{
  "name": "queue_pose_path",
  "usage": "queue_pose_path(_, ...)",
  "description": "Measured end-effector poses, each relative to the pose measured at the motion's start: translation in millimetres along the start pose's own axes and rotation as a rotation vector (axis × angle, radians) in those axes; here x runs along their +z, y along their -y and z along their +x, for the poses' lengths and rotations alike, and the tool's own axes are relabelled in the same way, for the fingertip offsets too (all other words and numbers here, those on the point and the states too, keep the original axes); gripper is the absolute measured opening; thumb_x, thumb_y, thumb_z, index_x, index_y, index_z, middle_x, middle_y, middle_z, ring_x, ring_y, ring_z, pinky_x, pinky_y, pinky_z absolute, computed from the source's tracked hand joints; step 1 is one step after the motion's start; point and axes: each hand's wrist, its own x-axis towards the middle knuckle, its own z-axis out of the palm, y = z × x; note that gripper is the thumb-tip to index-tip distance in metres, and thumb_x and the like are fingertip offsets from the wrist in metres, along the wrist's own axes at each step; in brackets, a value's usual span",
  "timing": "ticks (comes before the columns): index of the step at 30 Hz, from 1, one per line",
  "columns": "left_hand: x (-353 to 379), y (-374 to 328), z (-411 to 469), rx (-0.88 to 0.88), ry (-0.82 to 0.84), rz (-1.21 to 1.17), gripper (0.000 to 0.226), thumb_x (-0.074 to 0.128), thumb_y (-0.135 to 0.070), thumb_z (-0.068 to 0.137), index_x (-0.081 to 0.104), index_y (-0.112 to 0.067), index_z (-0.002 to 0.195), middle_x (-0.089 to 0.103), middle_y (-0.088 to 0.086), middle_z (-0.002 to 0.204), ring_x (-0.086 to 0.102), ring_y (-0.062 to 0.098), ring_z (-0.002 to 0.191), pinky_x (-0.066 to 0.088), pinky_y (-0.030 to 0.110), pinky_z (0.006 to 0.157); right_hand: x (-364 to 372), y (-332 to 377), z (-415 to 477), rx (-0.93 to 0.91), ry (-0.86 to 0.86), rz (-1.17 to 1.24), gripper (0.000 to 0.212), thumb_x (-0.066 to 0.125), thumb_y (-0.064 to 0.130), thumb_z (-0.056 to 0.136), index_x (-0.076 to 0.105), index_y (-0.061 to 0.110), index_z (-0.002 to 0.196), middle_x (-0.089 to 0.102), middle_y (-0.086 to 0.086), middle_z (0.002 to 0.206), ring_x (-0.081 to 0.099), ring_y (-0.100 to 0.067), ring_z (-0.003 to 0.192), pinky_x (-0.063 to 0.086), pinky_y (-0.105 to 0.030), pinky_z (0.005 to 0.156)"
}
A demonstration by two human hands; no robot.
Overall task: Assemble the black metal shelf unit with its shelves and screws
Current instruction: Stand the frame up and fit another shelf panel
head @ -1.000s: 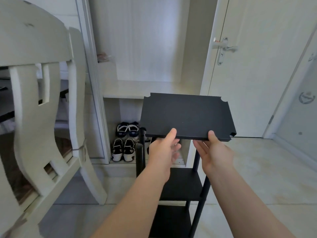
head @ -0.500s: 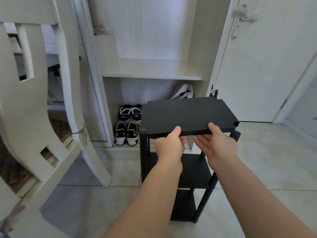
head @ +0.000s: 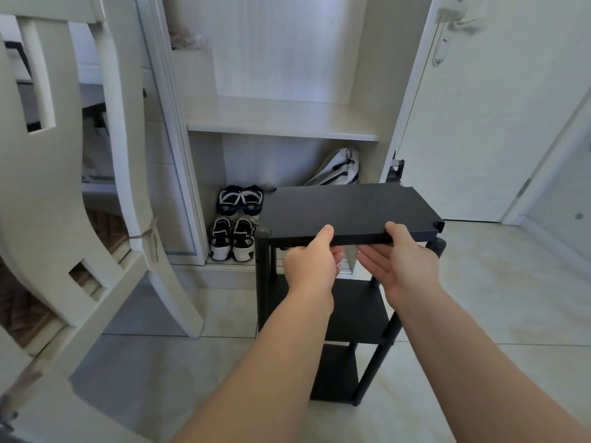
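Both arms reach toward 12 o'clock. The left hand pinches the shelf by its near edge, thumb on top and fingers curled beneath. The right hand, at 3 o'clock of the left, pinches it too, fingers straight and together underneath.

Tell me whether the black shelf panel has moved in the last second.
Yes. The shelf panel has dropped: its far edge earlier met the cabinet ledge; now it lies well below, at the top of the front left post.

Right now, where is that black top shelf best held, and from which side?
Take the top shelf by its near long edge, from the front: it is thin and flat, so thumb on top and fingers beneath pinch it well, as the left hand and right hand do. That leaves the notched corners free to meet the posts.
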Motion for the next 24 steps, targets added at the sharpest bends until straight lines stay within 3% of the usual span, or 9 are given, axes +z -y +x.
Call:
queue_pose_path(5, -2.9, 0.3, -2.0, 0.027, 0.010, 0.018, 0.026, 0.070, -0.037, 0.091, 0.069, -0.014, 0.102, 0.076, 0.001, 0.089, 0.072, 0.013, 0.085, 0.057, 0.029, 0.077, -1.1, 1.7, -0.4, 0.028, 0.048, 0.004, 0.025, 0.062, 0.020, 0.100, 0.060, 0.000, 0.114, 0.075, -0.021, 0.094, 0.077, -0.028, 0.077, 0.064, -0.036, 0.068)
queue_pose_path(13, -3.6, -0.7, -2.6, -0.004, 0.050, -0.106, 0.026, 0.069, -0.032, 0.093, 0.064, -0.015, 0.111, 0.077, 0.003, 0.097, 0.073, 0.013, 0.088, 0.055, 0.027, 0.072, -2.3, 2.7, -1.7, 0.064, 0.104, 0.025, 0.027, 0.062, 0.020, 0.101, 0.058, 0.001, 0.119, 0.075, -0.023, 0.096, 0.077, -0.029, 0.079, 0.063, -0.033, 0.063)
queue_pose_path(24, -9.7, -12.6, -2.7, 0.122, 0.091, -0.002, 0.020, 0.068, -0.033, 0.094, 0.065, -0.015, 0.101, 0.076, 0.002, 0.097, 0.074, 0.011, 0.086, 0.057, 0.026, 0.072, 3.8, 2.8, -2.8, 0.054, 0.138, 0.084, 0.024, 0.059, 0.016, 0.102, 0.058, 0.001, 0.120, 0.075, -0.023, 0.096, 0.077, -0.032, 0.084, 0.063, -0.040, 0.076)
